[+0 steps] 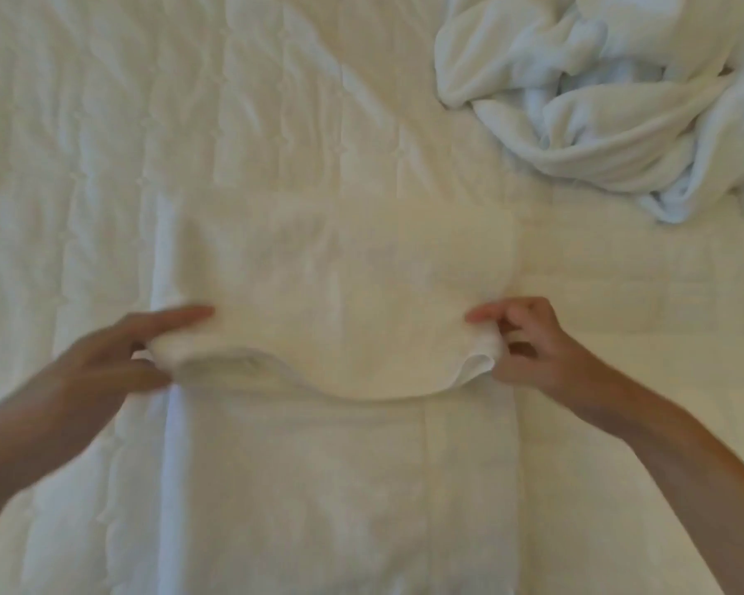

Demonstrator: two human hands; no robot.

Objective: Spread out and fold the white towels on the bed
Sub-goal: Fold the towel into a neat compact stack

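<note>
Both forearms are reaching in — left hand (pixel 117 358) and right hand (pixel 529 341) are pinching the white towel (pixel 340 302) fold's corners mid-bed (pixel 82 165), so keeping edges level and aligned is mattering — crumpled towels (pixel 598 100) waiting far right.

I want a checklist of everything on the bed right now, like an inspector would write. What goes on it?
Surface: white quilted bed cover, wrinkled, bare on the far left.
Job's things: one white towel laid flat in the middle, its folded part doubled over; a pile of crumpled towels at the far right, not yet spread.
Clutter: nothing seen.
Grippers: left hand grips the folded edge at its left corner; right hand pinches the right corner. The picture is blurred, so the finger detail is unclear.
Cables: nothing seen.
Surroundings: only the bed shows; nothing seen beyond it.
</note>
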